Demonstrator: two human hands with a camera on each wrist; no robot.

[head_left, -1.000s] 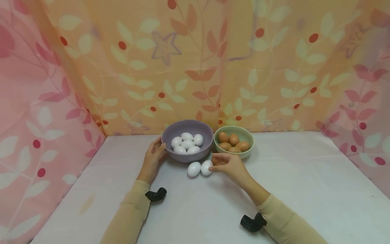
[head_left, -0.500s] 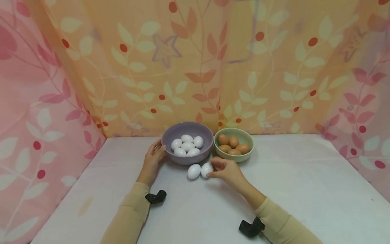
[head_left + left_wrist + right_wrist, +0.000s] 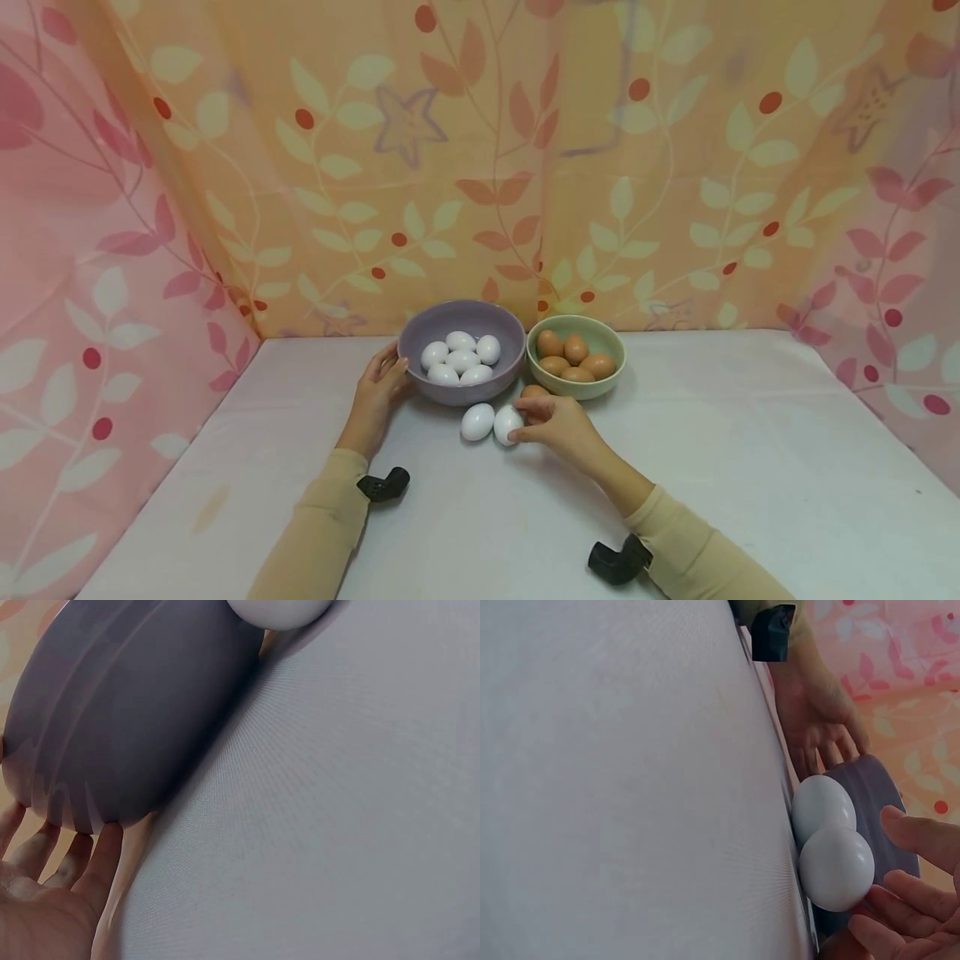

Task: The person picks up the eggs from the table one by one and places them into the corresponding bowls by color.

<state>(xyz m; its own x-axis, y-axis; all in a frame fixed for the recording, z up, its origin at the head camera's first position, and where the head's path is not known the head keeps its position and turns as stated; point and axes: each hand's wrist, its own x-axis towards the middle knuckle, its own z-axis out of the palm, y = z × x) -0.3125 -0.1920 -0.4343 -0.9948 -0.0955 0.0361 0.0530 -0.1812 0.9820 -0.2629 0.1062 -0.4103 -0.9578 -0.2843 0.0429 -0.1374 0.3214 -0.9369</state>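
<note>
My left hand (image 3: 377, 390) rests with its fingertips against the left outside of a purple bowl (image 3: 420, 321). Several white eggs (image 3: 462, 360) lie in that bowl. Two more white eggs lie side by side on the table before it: a left egg (image 3: 477, 422) and a right egg (image 3: 507, 425). My right hand (image 3: 557, 423) is at the right egg, thumb and fingers spread about its right side. In the right wrist view its fingertips (image 3: 875, 894) are at the egg's edge, while the thumb stands apart from it. Behind this hand a brown egg (image 3: 534, 390) shows partly.
A light green bowl (image 3: 617, 348) holding several brown eggs stands close to the purple bowl's right side. White cloth covers the table (image 3: 720, 433). Flowered curtains (image 3: 480, 167) hang at the back and both sides. Each sleeve carries a black camera mount (image 3: 619, 560).
The right hand and the right white egg have shifted slightly toward me. More of the brown egg behind that hand shows now. My left hand stays at the purple bowl.
</note>
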